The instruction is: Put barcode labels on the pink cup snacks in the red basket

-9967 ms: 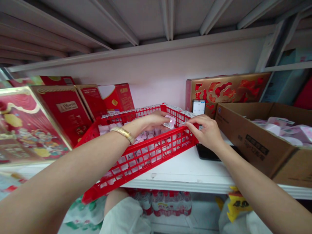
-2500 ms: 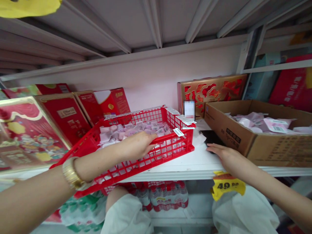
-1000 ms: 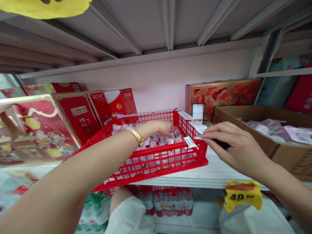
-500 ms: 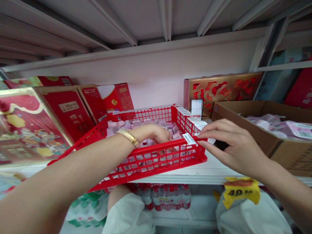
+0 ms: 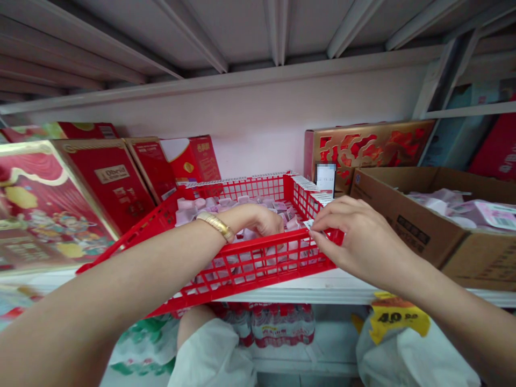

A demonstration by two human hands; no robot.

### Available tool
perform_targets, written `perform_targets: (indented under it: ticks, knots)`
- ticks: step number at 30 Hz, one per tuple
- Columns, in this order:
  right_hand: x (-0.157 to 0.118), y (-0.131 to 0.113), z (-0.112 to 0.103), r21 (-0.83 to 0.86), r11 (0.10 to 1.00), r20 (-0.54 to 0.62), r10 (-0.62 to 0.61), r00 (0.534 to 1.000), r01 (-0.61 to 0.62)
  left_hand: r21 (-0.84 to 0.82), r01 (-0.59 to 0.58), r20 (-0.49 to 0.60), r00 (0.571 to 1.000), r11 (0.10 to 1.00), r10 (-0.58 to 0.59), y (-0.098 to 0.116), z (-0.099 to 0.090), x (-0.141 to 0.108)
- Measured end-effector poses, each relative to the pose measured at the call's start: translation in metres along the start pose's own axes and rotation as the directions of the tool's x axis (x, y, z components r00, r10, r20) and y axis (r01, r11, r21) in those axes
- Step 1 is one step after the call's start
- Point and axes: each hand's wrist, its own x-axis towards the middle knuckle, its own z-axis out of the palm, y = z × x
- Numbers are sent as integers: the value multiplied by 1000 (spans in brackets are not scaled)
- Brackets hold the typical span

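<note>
A red plastic basket (image 5: 242,248) stands on the white shelf, holding many small pale-pink packs (image 5: 209,204). White label strips (image 5: 305,184) line its back and right rims. My left hand (image 5: 269,221), with a gold bracelet on the wrist, reaches down inside the basket among the packs; its fingertips are hidden, so what it holds cannot be made out. At the basket's front right corner, my right hand (image 5: 342,223) pinches a white label (image 5: 308,223) between thumb and fingers.
Red gift boxes (image 5: 115,183) stand at the left. A phone (image 5: 325,178) leans before a gold-and-red box (image 5: 371,148) behind the basket. To the right is an open cardboard box (image 5: 407,220) with pink packs. Bottled drinks (image 5: 282,325) sit on the shelf below.
My right hand has shifted left along the basket's corner and now covers much of the label there. My left hand remains inside the basket, nearly unmoved.
</note>
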Motion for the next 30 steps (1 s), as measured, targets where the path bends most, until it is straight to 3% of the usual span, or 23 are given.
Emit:
perform_targets:
  ticks: [3, 6, 9, 12, 16, 21, 25, 30]
  knots:
    - [5, -2, -1, 0, 1000, 20, 29, 999, -29, 37, 92, 105, 990, 995, -95, 3, -8, -4]
    - [9, -2, -2, 5, 999, 38, 49, 998, -50, -48, 98, -38, 994, 994, -100, 4, -18, -9]
    - [13, 0, -1, 9, 998, 23, 67, 997, -67, -129, -42, -256, 967, 991, 7, 8, -26, -14]
    - [17, 6, 2, 22, 995, -30, 94, 995, -93, -291, -231, -377, 919, 928, 110, 13, -29, -18]
    - [16, 16, 3, 116, 986, -208, 139, 968, -117, -512, -391, -397, 897, 765, 194, 19, -28, -21]
    - [9, 27, -2, 234, 953, -364, 270, 891, -193, -640, -433, -378, 897, 635, 230, 25, -23, -21]
    - [7, 30, 0, 249, 947, -402, 290, 869, -201, -616, -448, -409, 885, 648, 222, 30, -15, -17]
    - [12, 28, 7, 261, 942, -398, 304, 866, -211, -520, -475, -510, 840, 710, 188, 32, -6, -12]
